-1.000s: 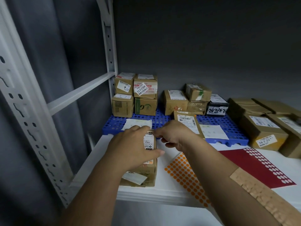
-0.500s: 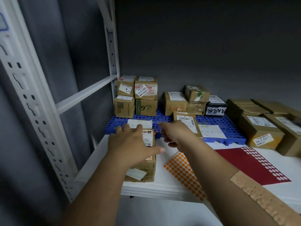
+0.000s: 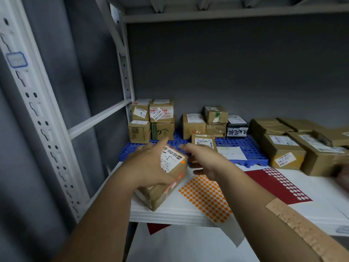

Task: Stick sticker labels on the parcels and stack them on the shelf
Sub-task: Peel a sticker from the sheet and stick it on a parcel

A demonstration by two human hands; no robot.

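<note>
Tilting the parcel (image 3: 166, 176) at the shelf (image 3: 188, 214) front edge, my left hand (image 3: 149, 167) grips it, I judge for carrying. My right hand (image 3: 205, 161) hovers beside it, fingers loose, empty. Beyond, stacked parcels (image 3: 153, 120) crowd the blue pallet (image 3: 245, 146), probably its destination.

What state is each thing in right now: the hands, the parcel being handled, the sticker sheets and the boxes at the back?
Left hand: gripping the parcel.
Right hand: open, beside the parcel.
Parcel: tilted, orange dot on its label.
Orange sticker sheet: flat, overhanging the shelf edge.
Red sticker sheet: flat, many dots gone.
Back boxes: stacked two high on the blue mat.
</note>
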